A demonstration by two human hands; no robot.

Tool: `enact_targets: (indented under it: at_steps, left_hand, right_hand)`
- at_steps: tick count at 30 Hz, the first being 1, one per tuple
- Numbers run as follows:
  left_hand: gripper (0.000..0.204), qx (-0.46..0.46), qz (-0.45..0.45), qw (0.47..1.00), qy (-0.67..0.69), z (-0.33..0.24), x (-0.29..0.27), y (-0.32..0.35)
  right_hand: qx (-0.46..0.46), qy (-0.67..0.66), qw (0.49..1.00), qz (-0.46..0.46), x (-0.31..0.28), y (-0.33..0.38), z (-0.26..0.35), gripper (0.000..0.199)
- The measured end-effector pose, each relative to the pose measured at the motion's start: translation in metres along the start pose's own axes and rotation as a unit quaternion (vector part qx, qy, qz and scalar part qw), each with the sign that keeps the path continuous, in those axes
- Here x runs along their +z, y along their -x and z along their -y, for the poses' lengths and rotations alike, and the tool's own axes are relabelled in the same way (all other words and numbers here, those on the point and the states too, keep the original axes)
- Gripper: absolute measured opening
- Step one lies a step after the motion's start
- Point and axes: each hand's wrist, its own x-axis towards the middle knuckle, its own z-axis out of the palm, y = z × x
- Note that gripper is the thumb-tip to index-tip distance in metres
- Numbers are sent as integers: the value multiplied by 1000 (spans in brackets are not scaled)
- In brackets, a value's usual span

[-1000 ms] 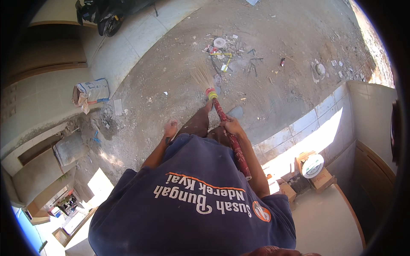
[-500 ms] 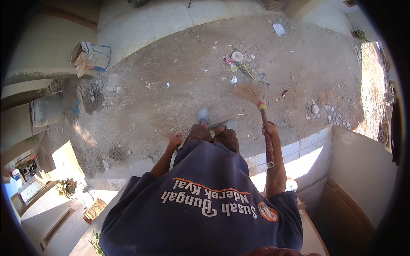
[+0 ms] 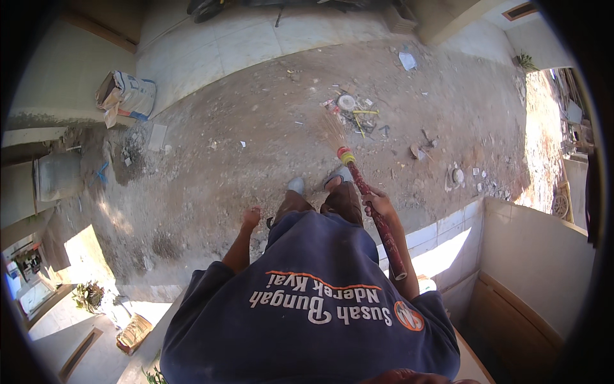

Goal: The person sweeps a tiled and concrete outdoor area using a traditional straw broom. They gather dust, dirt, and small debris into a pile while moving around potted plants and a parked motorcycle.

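My right hand (image 3: 378, 203) is wrapped round the dark red handle of a broom (image 3: 387, 240). The broom slants up and left, with yellow and red binding where handle meets bristles. Its straw bristles (image 3: 334, 131), blurred, reach the edge of a small heap of litter (image 3: 350, 110) on the dirt ground. A round whitish piece and yellow strips lie in that heap. At my left side hangs my left hand (image 3: 252, 217), fingers curled in, with nothing visible in it. My feet in greyish shoes (image 3: 296, 185) stand on the dirt, one ahead of the handle's left side.
A torn paper sack (image 3: 131, 96) lies by the wall at far left. Paper scraps, such as a white sheet (image 3: 407, 61), and rubble are scattered over the ground. A low tiled wall (image 3: 457, 221) stands close on my right. A pale raised floor (image 3: 249, 35) borders the far side.
The broom's bristles have swung left, and its handle now tilts more. My right hand has moved left and slightly down with it. The yellow strips in the heap have shifted.
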Motion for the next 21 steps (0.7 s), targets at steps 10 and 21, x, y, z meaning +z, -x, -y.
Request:
enact_targets:
  at_steps: [10, 21]
  left_hand:
    - [25, -40, -60, 993, 93, -145, 18, -27]
    - [34, -19, -38, 999, 8, -243, 90, -59]
  right_hand:
    - [87, 40, 995, 4, -127, -128, 24, 54]
    - [42, 140, 982, -116, -212, -17, 125, 67]
